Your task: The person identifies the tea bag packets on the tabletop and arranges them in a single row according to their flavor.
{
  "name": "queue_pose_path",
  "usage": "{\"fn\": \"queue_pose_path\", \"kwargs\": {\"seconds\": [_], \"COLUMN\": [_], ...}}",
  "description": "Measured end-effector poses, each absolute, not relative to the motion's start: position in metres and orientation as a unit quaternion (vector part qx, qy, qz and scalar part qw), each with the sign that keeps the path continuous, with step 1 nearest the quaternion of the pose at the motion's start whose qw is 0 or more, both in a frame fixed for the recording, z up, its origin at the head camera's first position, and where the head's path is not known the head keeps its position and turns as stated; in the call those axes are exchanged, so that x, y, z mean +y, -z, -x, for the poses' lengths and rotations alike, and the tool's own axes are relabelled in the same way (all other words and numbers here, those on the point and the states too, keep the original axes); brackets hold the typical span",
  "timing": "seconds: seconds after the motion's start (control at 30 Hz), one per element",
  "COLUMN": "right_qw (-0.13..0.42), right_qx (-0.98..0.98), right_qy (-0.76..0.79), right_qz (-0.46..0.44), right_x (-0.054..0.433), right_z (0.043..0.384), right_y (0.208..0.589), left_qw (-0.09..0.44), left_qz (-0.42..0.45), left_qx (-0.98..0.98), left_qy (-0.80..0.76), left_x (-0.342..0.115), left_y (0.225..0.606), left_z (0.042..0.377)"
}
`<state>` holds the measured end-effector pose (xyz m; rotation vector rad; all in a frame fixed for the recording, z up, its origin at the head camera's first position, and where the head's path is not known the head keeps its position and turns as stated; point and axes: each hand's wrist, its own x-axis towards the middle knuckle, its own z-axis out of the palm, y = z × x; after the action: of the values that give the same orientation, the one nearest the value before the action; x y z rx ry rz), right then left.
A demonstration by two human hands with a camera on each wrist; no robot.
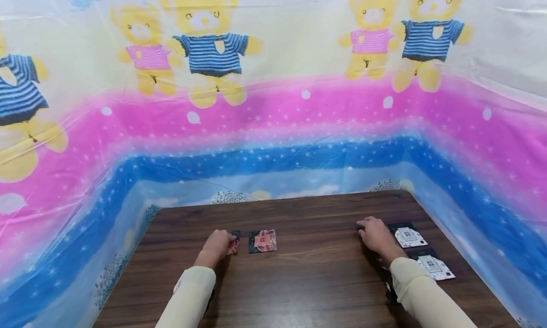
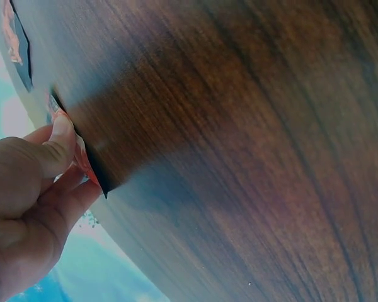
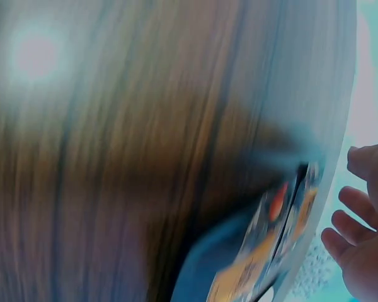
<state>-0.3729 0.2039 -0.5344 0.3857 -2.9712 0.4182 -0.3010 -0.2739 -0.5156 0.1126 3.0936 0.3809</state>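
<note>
My left hand [image 1: 217, 245] pinches a small red-and-black flat packet [image 1: 233, 243] on the left of the table. In the left wrist view, thumb and fingers grip this packet [image 2: 86, 157] by its face and edges, with its lower corner close to the wood. A matching red-and-black packet [image 1: 263, 241] lies just to the right of it. My right hand [image 1: 377, 238] is over the right side of the table, fingers loosely spread and holding nothing. Beside it lie two white-and-black packets, one farther back [image 1: 409, 235] and one nearer [image 1: 433, 265].
A dark wood-grain table [image 1: 295, 285] carries everything. In the right wrist view, packets with orange labels [image 3: 242, 267] lie near the right hand, partly blurred. A printed cloth [image 1: 278, 114] with teddy bears hangs round the back and sides.
</note>
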Motion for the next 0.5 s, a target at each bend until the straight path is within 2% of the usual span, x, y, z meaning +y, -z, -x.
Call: {"fn": "queue_pose_path", "kwargs": {"seconds": [0.1, 0.3, 0.5], "right_qw": [0.050, -0.003, 0.007], "right_qx": [-0.983, -0.984, -0.983], "right_qy": [-0.131, -0.150, -0.161], "right_qz": [-0.122, -0.095, -0.086], "right_x": [0.215, 0.225, 0.224], "right_z": [0.374, 0.372, 0.372], "right_y": [0.536, 0.545, 0.547], "left_qw": [0.012, 0.019, 0.019], "left_qz": [-0.033, -0.027, -0.032], "left_qx": [0.991, 0.987, 0.990], "left_qy": [-0.130, -0.157, -0.139], "left_x": [-0.275, -0.274, -0.273], "left_y": [0.515, 0.515, 0.518], "left_z": [0.301, 0.300, 0.301]}}
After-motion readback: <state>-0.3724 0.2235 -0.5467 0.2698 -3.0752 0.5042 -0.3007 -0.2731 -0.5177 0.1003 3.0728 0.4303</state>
